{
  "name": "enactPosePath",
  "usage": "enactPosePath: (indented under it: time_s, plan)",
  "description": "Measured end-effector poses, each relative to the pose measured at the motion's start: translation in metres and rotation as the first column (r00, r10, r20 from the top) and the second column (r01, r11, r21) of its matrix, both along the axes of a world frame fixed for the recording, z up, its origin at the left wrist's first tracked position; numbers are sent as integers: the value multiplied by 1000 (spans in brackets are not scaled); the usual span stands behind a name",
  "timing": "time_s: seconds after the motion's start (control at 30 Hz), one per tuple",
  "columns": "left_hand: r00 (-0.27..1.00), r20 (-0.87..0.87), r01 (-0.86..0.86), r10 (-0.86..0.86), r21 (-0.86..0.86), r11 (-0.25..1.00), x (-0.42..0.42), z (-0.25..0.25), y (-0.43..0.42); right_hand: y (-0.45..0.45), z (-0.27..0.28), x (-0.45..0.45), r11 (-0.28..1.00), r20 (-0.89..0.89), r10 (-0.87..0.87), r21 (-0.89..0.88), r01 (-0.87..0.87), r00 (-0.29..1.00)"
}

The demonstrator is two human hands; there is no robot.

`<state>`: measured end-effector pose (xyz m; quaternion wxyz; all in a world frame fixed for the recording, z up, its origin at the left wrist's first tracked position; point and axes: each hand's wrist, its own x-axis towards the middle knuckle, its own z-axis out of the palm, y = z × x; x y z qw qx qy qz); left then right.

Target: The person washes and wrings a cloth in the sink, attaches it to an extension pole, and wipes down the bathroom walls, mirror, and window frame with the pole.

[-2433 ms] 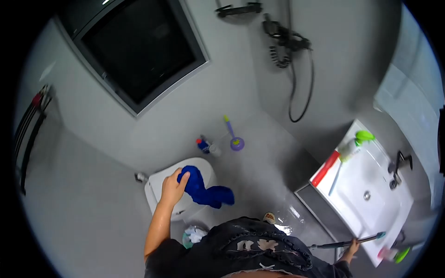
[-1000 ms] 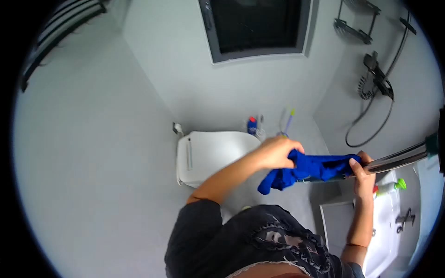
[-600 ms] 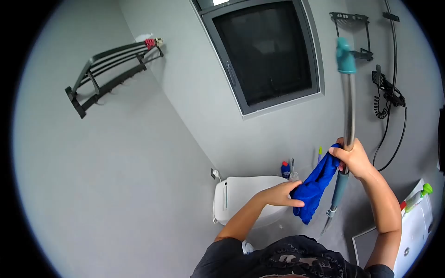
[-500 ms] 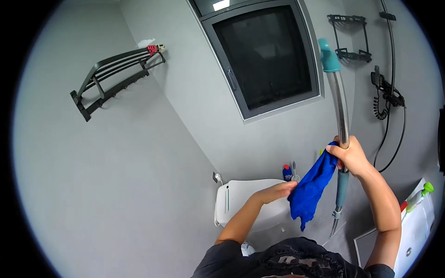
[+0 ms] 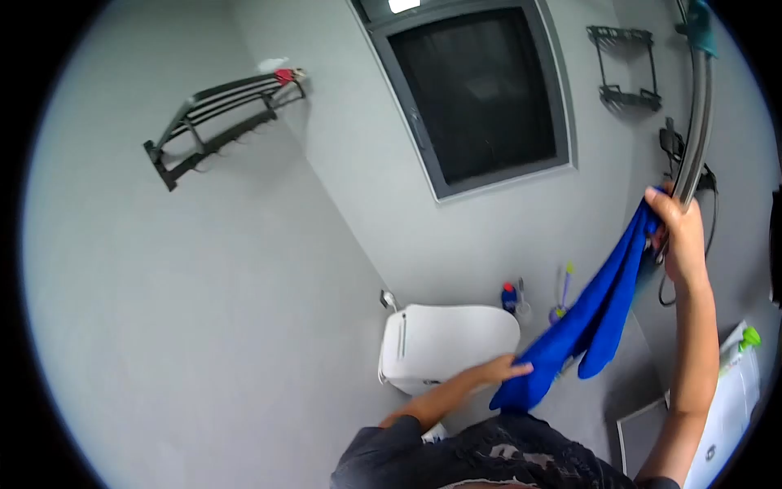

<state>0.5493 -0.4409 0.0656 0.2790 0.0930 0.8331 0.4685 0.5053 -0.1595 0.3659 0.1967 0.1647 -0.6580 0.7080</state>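
Note:
High on the right, my right hand (image 5: 683,232) is wrapped round a curved metal pole (image 5: 696,134) with a teal end cap (image 5: 700,31). The same hand pinches one end of a blue cloth (image 5: 590,314) against the pole. Stretched diagonally, the cloth runs down to the left, with a loose fold hanging. My left hand (image 5: 501,371) grips its lower end in front of my shirt, fingers partly hidden by the cloth. The pole's lower part is largely behind the cloth and my right hand.
A white toilet (image 5: 448,338) with its lid down stands below. Beside it are a blue bottle with a red cap (image 5: 509,298) and a brush (image 5: 523,306). A window (image 5: 485,98), wall rack (image 5: 216,122), corner shelf (image 5: 626,69) and white basin (image 5: 721,416) surround me.
My right hand has moved up and right with the pole, which leans further right. My left hand has gone down, closing on the cloth, now drawn out long between both hands.

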Motion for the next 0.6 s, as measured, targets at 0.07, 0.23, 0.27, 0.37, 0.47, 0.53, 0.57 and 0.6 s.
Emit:
enactPosePath:
  time_s: [0.07, 0.23, 0.27, 0.37, 0.47, 0.53, 0.57, 0.6]
  plan:
    - [985, -144, 126, -93, 233, 964, -36, -82, -30, 15, -7, -4, 994, 64, -52, -92, 57, 997]
    - [890, 390, -399, 238, 410, 821, -26, 139, -19, 43, -52, -36, 972, 175, -53, -218, 91, 983]
    - [878, 444, -391, 177, 453, 801, -39, 153, -30, 42, -56, -34, 970, 170, -93, -207, 128, 981]
    - [935, 129, -355, 331, 294, 887, -47, 215, -18, 55, -98, -54, 971, 212, -137, -166, 174, 968]
    - [964, -146, -191, 221, 192, 963, -55, 269, -4, 52, -138, -59, 974, 249, -195, -69, 218, 949]
    - [948, -261, -158, 185, 120, 980, -62, 293, 9, 49, -166, -57, 967, 307, -253, 116, 228, 918]
    - [949, -282, -120, 143, 98, 988, -65, 303, 17, 44, -182, -53, 962, 307, -266, 150, 229, 914]
    - [926, -344, -142, 157, 69, 988, -69, 310, 25, 38, -205, -51, 954, 251, -289, 162, 254, 924]
